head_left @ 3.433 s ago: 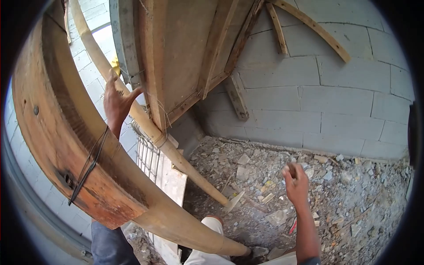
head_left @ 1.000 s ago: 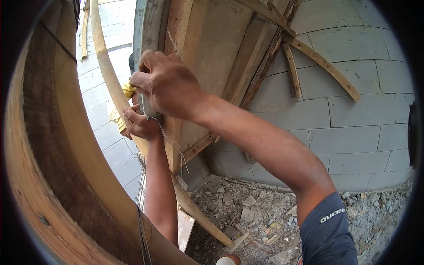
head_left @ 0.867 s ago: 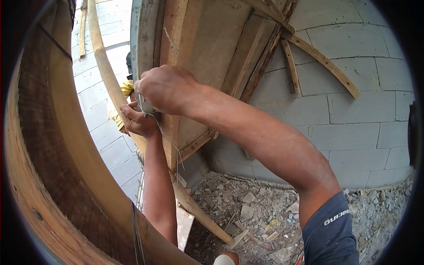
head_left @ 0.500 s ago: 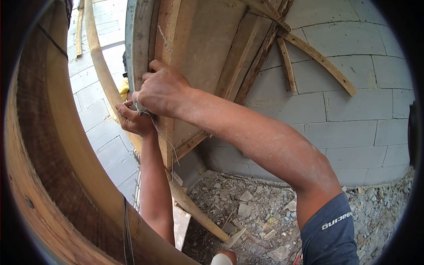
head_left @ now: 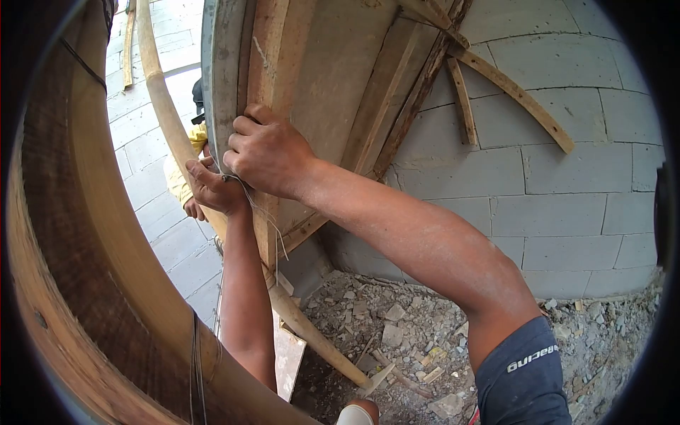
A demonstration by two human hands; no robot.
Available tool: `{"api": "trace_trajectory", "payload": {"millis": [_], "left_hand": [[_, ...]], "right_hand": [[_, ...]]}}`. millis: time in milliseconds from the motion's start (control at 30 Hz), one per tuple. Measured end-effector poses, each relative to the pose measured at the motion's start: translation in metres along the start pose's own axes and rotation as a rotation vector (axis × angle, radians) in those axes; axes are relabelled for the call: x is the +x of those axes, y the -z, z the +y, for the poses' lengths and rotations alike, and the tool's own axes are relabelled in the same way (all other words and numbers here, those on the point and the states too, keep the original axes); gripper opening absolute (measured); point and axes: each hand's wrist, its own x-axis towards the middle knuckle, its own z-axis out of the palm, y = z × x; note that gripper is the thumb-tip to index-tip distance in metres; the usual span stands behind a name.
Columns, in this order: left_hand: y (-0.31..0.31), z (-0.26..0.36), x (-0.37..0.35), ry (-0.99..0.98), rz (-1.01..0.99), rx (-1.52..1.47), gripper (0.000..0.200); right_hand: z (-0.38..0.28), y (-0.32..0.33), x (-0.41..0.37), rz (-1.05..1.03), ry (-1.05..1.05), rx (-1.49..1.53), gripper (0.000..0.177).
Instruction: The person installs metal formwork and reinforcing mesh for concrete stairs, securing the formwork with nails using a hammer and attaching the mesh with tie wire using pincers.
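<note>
My left hand (head_left: pixel 217 189), palm turned up, is curled round a thin string (head_left: pixel 244 185) beside a grey upright edge (head_left: pixel 222 78). The string has a small dark knot or lump at that hand, and its loose ends hang down over the timber. Just above, my right hand (head_left: pixel 273 152) is closed against a wooden beam (head_left: pixel 269 67), its knuckles toward me. A strand runs up from the left hand to the right fingers, whose tips are hidden. Both hands are close together at the corner of a wooden panel (head_left: pixel 333 78).
A thick bamboo pole (head_left: pixel 120 234) curves past at left. A thinner bamboo pole (head_left: pixel 152 71) stands behind the hands. Another person's yellow sleeve (head_left: pixel 177 177) shows beyond it. Rubble (head_left: pixel 397 333) covers the ground below a grey block wall (head_left: pixel 567 177), where wooden braces (head_left: pixel 510 88) stick out.
My right hand has shifted slightly right and down, and its fingers have curled in tighter. My left hand stays nearly in place. More of the other person in yellow has come into sight.
</note>
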Motion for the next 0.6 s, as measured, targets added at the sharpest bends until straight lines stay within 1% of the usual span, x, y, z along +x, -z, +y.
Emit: {"api": "trace_trajectory", "payload": {"millis": [33,100,167,200,300,367,500,567,600], "left_hand": [[0.002,-0.002,0.001,-0.013,-0.014,0.019,0.056],[0.001,0.002,0.002,-0.033,-0.025,0.032,0.056],[0.002,0.013,-0.003,0.052,-0.062,-0.026,0.056],[0.003,0.011,-0.002,0.05,-0.065,-0.025,0.056],[0.005,0.002,0.003,0.091,-0.085,-0.02,0.056],[0.001,-0.005,0.004,-0.034,-0.043,0.007,0.056],[0.002,-0.003,0.004,-0.022,-0.039,-0.043,0.056],[0.003,0.0,0.004,0.101,-0.099,-0.149,0.056],[0.002,0.001,0.003,0.102,-0.099,-0.151,0.056]], "right_hand": [[-0.002,-0.001,-0.002,0.001,0.0,0.001,0.008],[-0.002,-0.004,-0.005,0.073,-0.012,-0.005,0.007],[-0.004,-0.008,-0.007,0.112,-0.02,-0.005,0.007],[-0.005,-0.008,-0.008,0.148,-0.032,-0.003,0.008],[-0.003,-0.009,-0.009,0.088,0.002,-0.007,0.009],[-0.003,-0.01,-0.011,0.087,0.021,-0.009,0.009],[-0.001,-0.011,-0.012,0.073,0.056,0.006,0.01],[-0.003,-0.012,-0.011,0.075,0.047,0.013,0.01],[-0.003,-0.012,-0.011,0.076,0.038,0.018,0.009]]}}
